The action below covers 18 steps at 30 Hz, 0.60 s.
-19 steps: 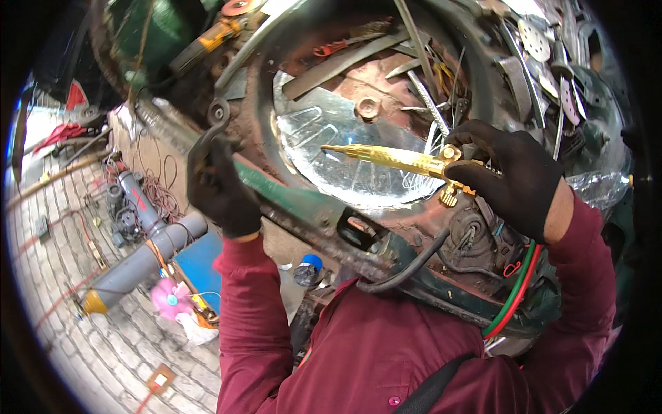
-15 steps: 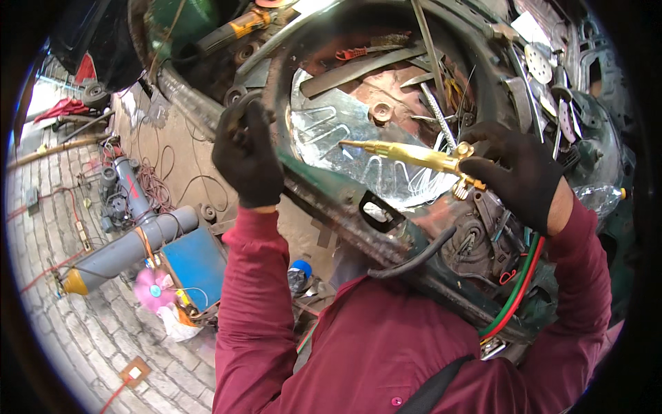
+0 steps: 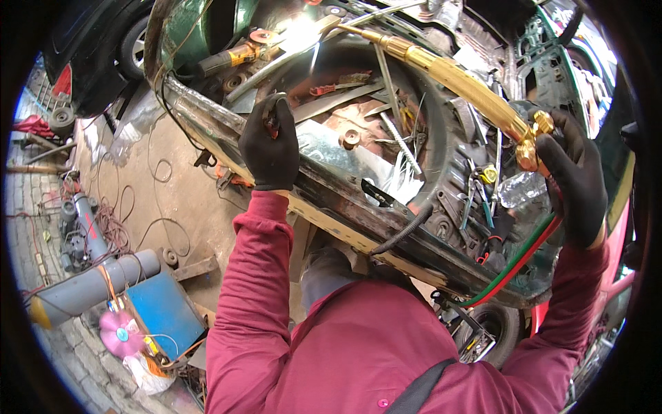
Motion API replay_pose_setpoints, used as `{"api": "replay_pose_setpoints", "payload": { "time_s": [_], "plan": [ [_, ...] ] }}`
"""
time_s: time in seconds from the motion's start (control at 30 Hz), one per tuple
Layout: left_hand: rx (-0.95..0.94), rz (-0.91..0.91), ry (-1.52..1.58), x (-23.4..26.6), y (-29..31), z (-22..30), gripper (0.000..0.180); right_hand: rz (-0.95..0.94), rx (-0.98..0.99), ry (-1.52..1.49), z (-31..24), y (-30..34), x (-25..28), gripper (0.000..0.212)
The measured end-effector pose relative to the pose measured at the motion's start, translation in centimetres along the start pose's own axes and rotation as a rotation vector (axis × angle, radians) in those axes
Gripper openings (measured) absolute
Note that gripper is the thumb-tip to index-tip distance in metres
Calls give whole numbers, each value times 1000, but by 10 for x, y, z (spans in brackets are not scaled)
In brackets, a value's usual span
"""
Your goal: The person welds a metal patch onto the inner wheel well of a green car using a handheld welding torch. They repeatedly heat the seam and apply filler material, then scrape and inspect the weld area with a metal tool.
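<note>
Brass torch [image 3: 441, 72]: long, slender, held aloft on a slant over the stripped car body; nozzle toward the far rim of the round well [image 3: 433, 124], valve end at the right hand [image 3: 572, 165]. A pale bluish streak lies just below the nozzle; flame or reflection, cannot tell.

Right hand: black glove, fingers clamped on the valve end. Green and red hoses [image 3: 518, 262] hang below it.

Left hand: black glove, raised above the near body edge [image 3: 331, 186], well apart from the torch. Fingers curled; whether they close on something small, cannot tell.

Step in hand, as judged: handling the torch, valves within finger reach. Next move seems to call for a steady right grip, nozzle clear of the left glove, hoses unsnagged.

Adjacent: metal strip [image 3: 388, 86] across the well; yellow-and-black grinder [image 3: 238, 54] beyond the left hand; clear bottle [image 3: 522, 190] below the torch's valve end.

Outlying, left: grey cylinder [image 3: 103, 279], blue box [image 3: 162, 314], pink disc [image 3: 121, 333].
</note>
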<state>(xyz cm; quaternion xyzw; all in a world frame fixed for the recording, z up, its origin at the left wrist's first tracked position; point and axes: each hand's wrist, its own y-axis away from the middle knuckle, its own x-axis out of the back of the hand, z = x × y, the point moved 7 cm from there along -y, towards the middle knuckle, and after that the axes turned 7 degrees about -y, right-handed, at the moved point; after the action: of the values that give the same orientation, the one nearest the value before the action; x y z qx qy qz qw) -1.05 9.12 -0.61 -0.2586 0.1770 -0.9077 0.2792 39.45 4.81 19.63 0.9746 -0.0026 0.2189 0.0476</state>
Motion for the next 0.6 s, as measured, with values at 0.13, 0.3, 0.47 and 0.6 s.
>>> {"api": "replay_pose_setpoints", "payload": {
  "time_s": [0.13, 0.3, 0.47, 0.6],
  "plan": [
    [-9, 9, 54, 8, 0, 3, 19, 101, -35, -107, 8, 45, -1, 60],
    [41, 23, 159, 1, 2, 2, 19, 210, -87, -246, 43, 86, -10, 65],
    [101, -51, 101, 8, -2, -5, 22, 256, -270, -373, 82, 94, -21, 59],
    [64, -101, 3, 5, -17, -1, 22, 283, -308, -501, 141, 111, 12, 38]
  ]
}}
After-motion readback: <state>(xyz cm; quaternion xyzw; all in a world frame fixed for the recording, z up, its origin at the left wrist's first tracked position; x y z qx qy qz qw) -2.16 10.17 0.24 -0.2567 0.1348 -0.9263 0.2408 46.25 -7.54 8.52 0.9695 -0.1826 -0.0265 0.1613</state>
